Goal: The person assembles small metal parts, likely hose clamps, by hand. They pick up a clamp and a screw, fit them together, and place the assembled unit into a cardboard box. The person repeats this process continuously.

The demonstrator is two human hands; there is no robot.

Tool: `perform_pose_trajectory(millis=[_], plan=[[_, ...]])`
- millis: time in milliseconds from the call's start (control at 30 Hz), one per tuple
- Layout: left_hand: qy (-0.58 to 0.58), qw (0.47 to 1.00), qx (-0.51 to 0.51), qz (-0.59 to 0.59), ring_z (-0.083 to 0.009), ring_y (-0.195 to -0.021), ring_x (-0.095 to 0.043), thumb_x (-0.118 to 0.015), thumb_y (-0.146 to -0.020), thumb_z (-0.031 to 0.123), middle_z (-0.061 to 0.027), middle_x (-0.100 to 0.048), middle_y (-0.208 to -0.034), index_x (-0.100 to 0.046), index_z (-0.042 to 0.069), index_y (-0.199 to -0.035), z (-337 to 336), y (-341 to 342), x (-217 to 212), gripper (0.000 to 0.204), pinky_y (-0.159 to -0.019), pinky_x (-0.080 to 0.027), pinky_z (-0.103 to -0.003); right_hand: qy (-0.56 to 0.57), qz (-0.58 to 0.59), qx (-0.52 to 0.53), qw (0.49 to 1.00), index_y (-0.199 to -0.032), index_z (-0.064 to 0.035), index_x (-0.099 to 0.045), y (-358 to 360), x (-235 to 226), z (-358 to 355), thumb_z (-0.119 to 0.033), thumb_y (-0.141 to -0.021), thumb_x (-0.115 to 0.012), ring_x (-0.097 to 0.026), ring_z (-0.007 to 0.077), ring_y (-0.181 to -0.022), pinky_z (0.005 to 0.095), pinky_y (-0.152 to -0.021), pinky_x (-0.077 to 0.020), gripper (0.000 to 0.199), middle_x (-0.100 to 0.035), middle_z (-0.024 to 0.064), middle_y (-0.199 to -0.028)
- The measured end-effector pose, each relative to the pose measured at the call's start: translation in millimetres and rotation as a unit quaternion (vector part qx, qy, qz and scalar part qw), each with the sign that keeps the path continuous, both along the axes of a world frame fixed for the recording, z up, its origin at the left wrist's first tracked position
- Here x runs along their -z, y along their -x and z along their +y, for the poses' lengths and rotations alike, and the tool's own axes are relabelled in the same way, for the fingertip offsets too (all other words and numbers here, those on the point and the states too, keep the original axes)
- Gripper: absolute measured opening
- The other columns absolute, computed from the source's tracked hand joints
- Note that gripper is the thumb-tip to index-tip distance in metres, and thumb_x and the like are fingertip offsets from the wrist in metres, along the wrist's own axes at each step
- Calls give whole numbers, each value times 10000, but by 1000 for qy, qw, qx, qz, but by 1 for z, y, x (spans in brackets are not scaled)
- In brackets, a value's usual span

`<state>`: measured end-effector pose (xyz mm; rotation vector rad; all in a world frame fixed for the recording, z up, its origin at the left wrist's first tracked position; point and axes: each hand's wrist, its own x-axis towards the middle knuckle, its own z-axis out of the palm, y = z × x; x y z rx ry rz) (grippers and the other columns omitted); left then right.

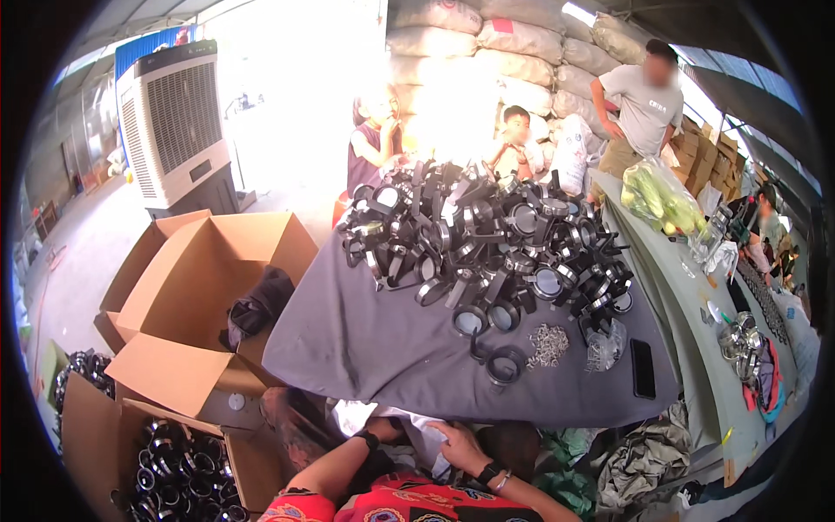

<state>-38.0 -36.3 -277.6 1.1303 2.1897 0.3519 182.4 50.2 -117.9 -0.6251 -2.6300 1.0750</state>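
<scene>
In my lap, below the table's near edge, lies a white cloth or bag (426, 435). My right hand (463, 447) is closed on its right side, the fingers bent over the white material. My left hand (384, 428) is at its left side, with the fingers mostly hidden by cloth and the table edge. On the grey cloth-covered table (365, 348) ahead is a large heap of black-handled round parts with metal rims (478, 226). One black ring-shaped part (504, 365) sits nearest me, beside a small pile of metal screws (548, 345).
A clear plastic bag (606, 346) and a black phone (643, 369) lie at the table's right. Open cardboard boxes (165, 365) stand left, one full of black round parts (178, 470). An air cooler (174, 122), stacked sacks (522, 43) and several people are beyond.
</scene>
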Motion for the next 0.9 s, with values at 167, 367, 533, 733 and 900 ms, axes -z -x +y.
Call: perform_pose_trajectory(millis=[167, 367, 533, 733, 900], plan=[[280, 909, 302, -68, -289, -990, -656, -692, -695, 220, -159, -687, -1068, -705, 41, -1059, -16, -4, -65, 406, -833, -506, -406, -131, -86, 30, 987, -1322, -198, -498, 3, -5, 1, -33, -779, -533, -611, 443, -843, 520, -735, -491, 568, -602, 260, -927], [295, 826, 480, 37, -314, -916, -669, -633, -785, 217, -153, -700, -1016, -691, 0, -1018, -24, -9, -54, 323, -745, -514, -446, -139, -211, 29, 967, -1431, -233, -335, 3, -8, 3, -172, -831, -596, -634, 466, -850, 553, -729, -502, 657, -637, 276, -926], [282, 824, 491, 32, -314, -959, -651, -610, -796, 199, -156, -686, -1049, -682, 8, -1037, -19, -31, -78, 316, -791, -498, -447, -79, -255, -113, 957, -1428, -211, -347, -14, -28, -2, -273, -830, -656, -640, 421, -955, 503, -817, -508, 676, -671, 200, -1016], [258, 782, 565, 57, -308, -982, -636, -595, -804, 192, -157, -675, -1066, -680, 15, -1042, 10, -50, -86, 309, -824, -483, -443, 11, -356, -183, 916, -1321, -196, -551, -24, -13, -3, -308, -805, -689, -629, 331, -1066, 443, -875, -505, 546, -666, 176, -1100], [205, 860, 459, 87, -302, -1002, -624, -583, -810, 186, -158, -666, -1080, -677, 21, -1047, 10, -42, -120, 303, -851, -470, -439, -60, -99, -178, 977, -801, -38, -673, -3, 1, -15, -312, -778, -648, -641, 302, -693, 432, -664, -514, 276, -664, 180, -795]])
